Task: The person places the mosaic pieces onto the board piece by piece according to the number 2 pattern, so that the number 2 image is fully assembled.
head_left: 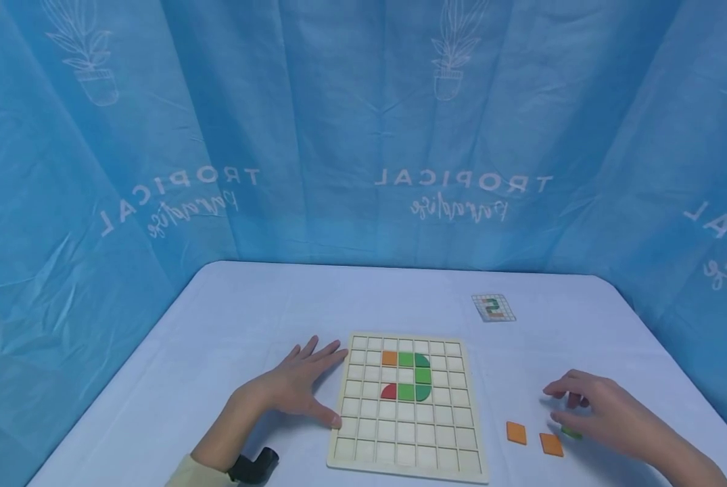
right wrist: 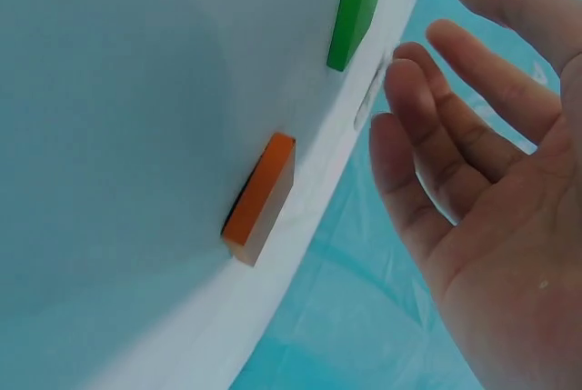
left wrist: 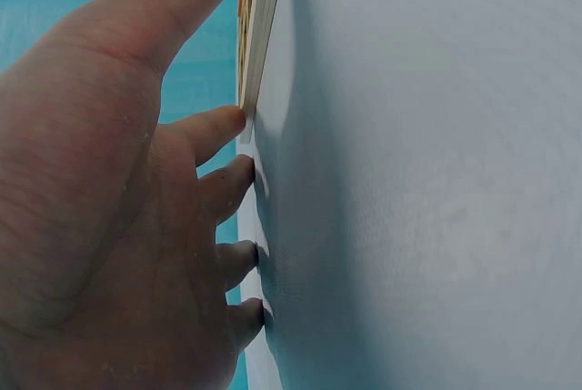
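A pale square grid board lies on the table with a curved figure of tiles set in it: an orange square, several green pieces and a red quarter-round. My left hand is spread at the board's left edge, thumb and forefinger against it; the left wrist view shows the thumb over its side. Over the table at right, my right hand holds nothing, its fingers loosely bent. Below it is a green tile, partly hidden in the head view, beside an orange tile.
Another orange tile lies just right of the board. Behind it is a small pattern card showing a grid figure. A black object sits by my left wrist. Blue printed curtains surround the white table.
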